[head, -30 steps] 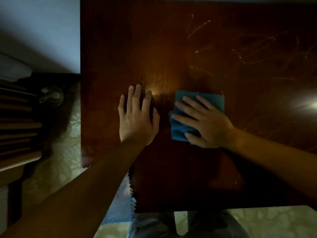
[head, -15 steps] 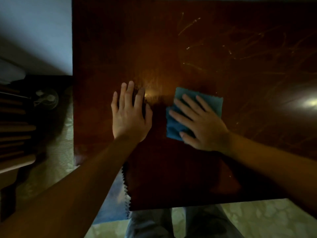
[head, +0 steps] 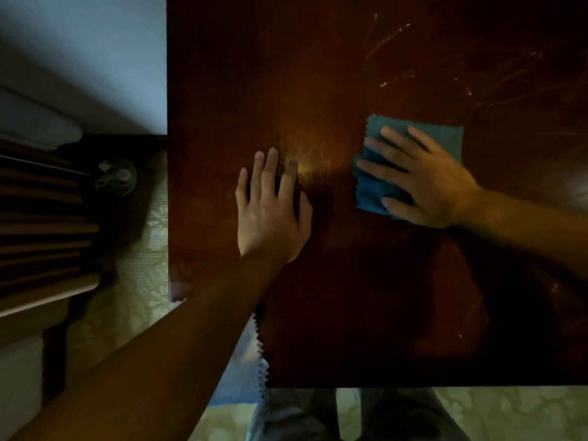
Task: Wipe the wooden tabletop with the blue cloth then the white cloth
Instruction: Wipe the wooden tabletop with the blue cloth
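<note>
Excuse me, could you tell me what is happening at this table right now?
A person is wiping a dark wooden table. The right hand presses a folded blue cloth flat against the tabletop with straight, spread fingers. The left hand rests flat on the wood beside it, apart from the cloth. Faint streaks show on the far part of the table. A pale cloth with a zigzag edge hangs at the near left edge.

Dark wooden tabletop point(head: 366, 297) seen from above, right hand point(head: 423, 183) flat with spread fingers on folded blue cloth point(head: 445, 138), left hand point(head: 270, 211) flat on bare wood beside it, pale cloth point(head: 245, 361) hanging at near-left edge, scratches far right.
</note>
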Demonstrator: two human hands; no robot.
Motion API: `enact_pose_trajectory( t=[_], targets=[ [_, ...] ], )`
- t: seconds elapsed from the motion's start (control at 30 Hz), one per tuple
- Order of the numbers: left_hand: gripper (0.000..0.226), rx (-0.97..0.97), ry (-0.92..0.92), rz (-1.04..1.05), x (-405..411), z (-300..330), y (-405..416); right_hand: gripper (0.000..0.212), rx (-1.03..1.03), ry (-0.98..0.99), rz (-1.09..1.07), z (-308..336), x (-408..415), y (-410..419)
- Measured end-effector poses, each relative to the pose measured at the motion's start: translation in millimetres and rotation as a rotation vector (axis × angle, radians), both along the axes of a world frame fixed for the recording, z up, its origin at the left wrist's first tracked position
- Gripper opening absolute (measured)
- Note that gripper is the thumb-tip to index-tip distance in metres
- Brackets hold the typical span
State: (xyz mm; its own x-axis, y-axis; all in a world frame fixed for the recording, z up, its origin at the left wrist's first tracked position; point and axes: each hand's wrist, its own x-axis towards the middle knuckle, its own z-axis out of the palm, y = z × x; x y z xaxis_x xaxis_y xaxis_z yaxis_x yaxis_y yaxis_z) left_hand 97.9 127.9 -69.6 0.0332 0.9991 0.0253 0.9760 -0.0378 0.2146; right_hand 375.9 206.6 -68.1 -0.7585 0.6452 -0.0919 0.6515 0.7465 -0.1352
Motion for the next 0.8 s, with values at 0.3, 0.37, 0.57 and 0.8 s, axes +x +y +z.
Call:
enact_pose_trajectory(
  t=[0.3, 0.37, 0.57, 0.8],
  targets=[
    [0.053, -0.006, -0.004, -0.002, 1.0, 1.9, -1.2, 0.070, 0.054, -0.016, -0.089, 0.1, -6.7, -4.1],
    [0.053, -0.012, -0.002, -0.001, 0.7, 2.6, -1.0, 0.071, 0.052, -0.032, -0.087, 2.3, -13.5, -25.3],
    [0.053, -0.024, 0.004, 0.004, -0.3, 2.4, -0.1, 0.069, -0.051, 0.019, 0.028, 1.7, -33.7, -112.0],
    [0.053, -0.029, -0.001, 0.002, -1.1, 0.0, 0.9, 0.068, -0.065, 0.019, 0.087, -1.0, -31.7, -108.1]
  ],
)
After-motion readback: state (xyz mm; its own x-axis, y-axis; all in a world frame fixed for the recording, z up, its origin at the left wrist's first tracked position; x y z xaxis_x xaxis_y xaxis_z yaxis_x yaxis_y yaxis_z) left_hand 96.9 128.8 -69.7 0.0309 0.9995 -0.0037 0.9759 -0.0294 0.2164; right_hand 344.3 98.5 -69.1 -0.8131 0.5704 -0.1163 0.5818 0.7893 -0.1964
